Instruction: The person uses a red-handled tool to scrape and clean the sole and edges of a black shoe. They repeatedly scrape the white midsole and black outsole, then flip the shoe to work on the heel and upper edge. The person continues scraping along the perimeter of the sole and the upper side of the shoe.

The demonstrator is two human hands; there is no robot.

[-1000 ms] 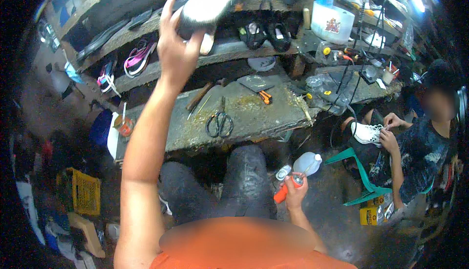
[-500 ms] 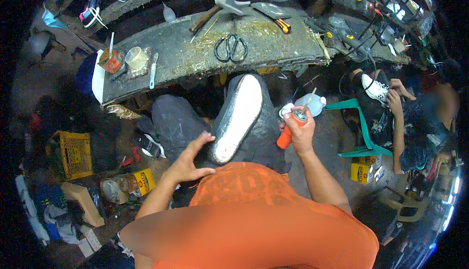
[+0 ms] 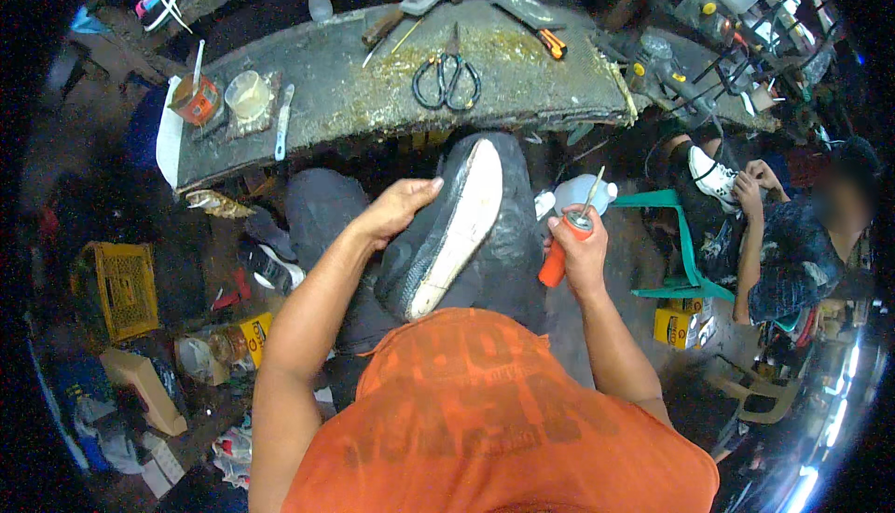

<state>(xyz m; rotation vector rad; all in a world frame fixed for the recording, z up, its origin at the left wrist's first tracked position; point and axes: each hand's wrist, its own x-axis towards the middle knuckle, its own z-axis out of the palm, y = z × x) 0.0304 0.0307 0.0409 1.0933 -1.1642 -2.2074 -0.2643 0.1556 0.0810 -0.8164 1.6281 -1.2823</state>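
- the left hand (image 3: 396, 210) cups the side of a dark shoe (image 3: 447, 233), fingers curled over its upper; the shoe lies sole-up on the person's lap, white sole showing.
- the right hand (image 3: 580, 254) is wrapped around an orange tube (image 3: 559, 252) with a thin stick rising from its top, just right of the shoe.
- on the worktop (image 3: 354, 103) beyond lie scissors (image 3: 447, 80) and two small cups (image 3: 224, 98).

Left hand (image 3: 396, 210) reaches forward with fingers curled, while right hand (image 3: 580, 247) is fisted, both forearms bent.
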